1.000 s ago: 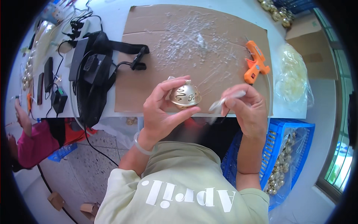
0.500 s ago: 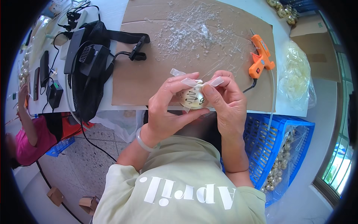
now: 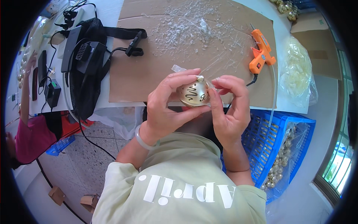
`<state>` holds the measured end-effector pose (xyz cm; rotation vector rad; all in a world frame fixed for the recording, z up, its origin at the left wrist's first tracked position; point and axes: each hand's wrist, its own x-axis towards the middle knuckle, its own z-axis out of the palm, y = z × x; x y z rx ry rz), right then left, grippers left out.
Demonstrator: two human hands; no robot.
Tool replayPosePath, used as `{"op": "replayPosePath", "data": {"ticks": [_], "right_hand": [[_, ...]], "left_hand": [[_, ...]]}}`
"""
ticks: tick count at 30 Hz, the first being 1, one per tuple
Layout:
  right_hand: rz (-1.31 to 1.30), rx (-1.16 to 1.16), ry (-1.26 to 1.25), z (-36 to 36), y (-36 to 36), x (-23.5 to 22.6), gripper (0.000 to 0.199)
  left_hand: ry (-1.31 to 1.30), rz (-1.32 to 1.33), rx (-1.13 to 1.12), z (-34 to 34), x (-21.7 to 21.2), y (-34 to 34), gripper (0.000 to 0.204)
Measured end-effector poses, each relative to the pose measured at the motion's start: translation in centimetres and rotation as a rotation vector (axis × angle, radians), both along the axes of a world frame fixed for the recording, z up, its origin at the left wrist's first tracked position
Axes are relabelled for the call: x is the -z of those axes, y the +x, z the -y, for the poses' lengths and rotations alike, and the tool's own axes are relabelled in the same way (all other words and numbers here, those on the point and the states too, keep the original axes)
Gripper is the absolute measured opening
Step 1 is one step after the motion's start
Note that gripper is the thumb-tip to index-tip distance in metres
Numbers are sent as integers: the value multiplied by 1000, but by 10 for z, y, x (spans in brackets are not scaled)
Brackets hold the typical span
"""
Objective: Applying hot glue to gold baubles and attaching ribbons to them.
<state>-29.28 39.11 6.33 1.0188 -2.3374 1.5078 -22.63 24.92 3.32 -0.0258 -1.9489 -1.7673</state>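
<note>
A shiny gold Christmas ball (image 3: 194,93) with dark zigzag and letter markings is held up over the table's near edge. My left hand (image 3: 164,100) is closed around it, fingers over its top beside the small metal cap (image 3: 200,78) and thumb beneath. A sheer white ribbon (image 3: 178,68) sticks out behind my left fingers. At the ball's right side, my right hand (image 3: 233,108) has its thumb against a pale, sheer bit that looks like the same ribbon. The right index finger is lifted off the thumb, and the other fingertips are partly hidden.
Cardboard (image 3: 149,74) covers the tabletop, scattered with white glue shreds (image 3: 201,28). An orange glue gun (image 3: 261,52) lies right, near a clear plastic bag (image 3: 300,71). A blue crate (image 3: 261,138) holds gold balls. A black bag (image 3: 89,56) and cables lie left; another person's arm (image 3: 26,86) reaches in.
The ball has turned slightly, and its markings show more fully. My right index finger has lifted away from the ball's top, and the right ribbon end is no longer plainly visible.
</note>
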Motion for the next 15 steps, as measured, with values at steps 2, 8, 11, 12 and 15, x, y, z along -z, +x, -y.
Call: {"op": "replayPosePath", "data": {"ticks": [2, 8, 11, 12, 15], "right_hand": [[346, -40, -233, 2, 2, 9, 32], [406, 89, -306, 2, -12, 40, 31], [202, 127, -271, -6, -10, 37, 30], [98, 179, -116, -11, -10, 32, 29], [-109, 285, 199, -22, -2, 20, 27]], "left_hand": [[79, 1, 19, -1, 0, 0, 59], [184, 27, -8, -1, 11, -7, 60], [183, 8, -17, 0, 11, -8, 60], [191, 10, -30, 0, 12, -8, 60], [212, 20, -49, 0, 13, -6, 60]]}}
